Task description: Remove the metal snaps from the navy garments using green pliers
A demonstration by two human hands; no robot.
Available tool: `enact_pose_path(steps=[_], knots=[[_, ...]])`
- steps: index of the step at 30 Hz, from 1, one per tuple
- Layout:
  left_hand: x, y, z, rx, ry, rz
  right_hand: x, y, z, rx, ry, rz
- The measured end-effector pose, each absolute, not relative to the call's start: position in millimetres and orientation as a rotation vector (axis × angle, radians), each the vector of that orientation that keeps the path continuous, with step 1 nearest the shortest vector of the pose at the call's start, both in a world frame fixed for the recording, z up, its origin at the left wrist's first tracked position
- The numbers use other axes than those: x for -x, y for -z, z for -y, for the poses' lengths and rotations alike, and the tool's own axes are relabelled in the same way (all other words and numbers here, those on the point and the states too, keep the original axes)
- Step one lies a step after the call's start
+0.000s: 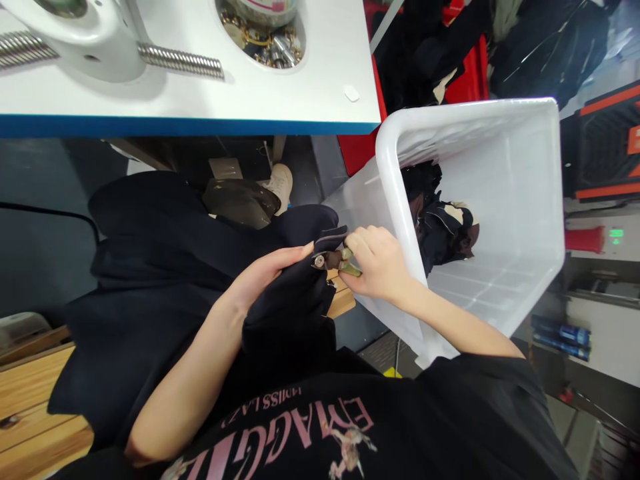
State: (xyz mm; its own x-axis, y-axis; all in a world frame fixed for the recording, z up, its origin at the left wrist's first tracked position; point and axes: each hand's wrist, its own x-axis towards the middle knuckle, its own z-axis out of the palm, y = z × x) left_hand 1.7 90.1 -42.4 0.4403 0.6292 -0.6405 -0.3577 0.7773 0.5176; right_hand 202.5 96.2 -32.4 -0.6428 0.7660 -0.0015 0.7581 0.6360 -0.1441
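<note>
A dark navy garment point(165, 260) lies across my lap. My left hand point(277, 261) grips its edge, thumb on top and the other fingers hidden under the cloth. My right hand point(377, 260) is closed around the greenish handles of a small pair of pliers point(331, 260). The jaws of the pliers are at the garment's edge, just beyond my left thumb. From this view I cannot tell whether the jaws bite on the cloth or on a small part of it.
A large white plastic bin point(493, 220) with dark cloth scraps point(445, 220) stands close on my right. Ahead is a white table point(310, 93) with a blue edge, bearing a machine with metal springs and a round recess of metal parts. A wooden bench point(40, 413) is beneath me.
</note>
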Motion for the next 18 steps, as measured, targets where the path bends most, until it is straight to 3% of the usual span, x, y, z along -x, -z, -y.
enact_pose_path(steps=[5, 12, 18], knots=[[-3.2, 49.8, -91.2, -0.039, -0.464, -0.808, -201.3, 38.3, -97.2, 1.324, -0.341, 2.807], [11.6, 58.5, -81.3, -0.881, -0.904, -1.294, -197.8, 37.8, -97.8, 1.534, -0.428, 2.819], [11.5, 67.0, -83.4, -0.575, -0.751, -0.926, -192.8, 36.6, -102.3, 1.557, -0.362, 2.816]])
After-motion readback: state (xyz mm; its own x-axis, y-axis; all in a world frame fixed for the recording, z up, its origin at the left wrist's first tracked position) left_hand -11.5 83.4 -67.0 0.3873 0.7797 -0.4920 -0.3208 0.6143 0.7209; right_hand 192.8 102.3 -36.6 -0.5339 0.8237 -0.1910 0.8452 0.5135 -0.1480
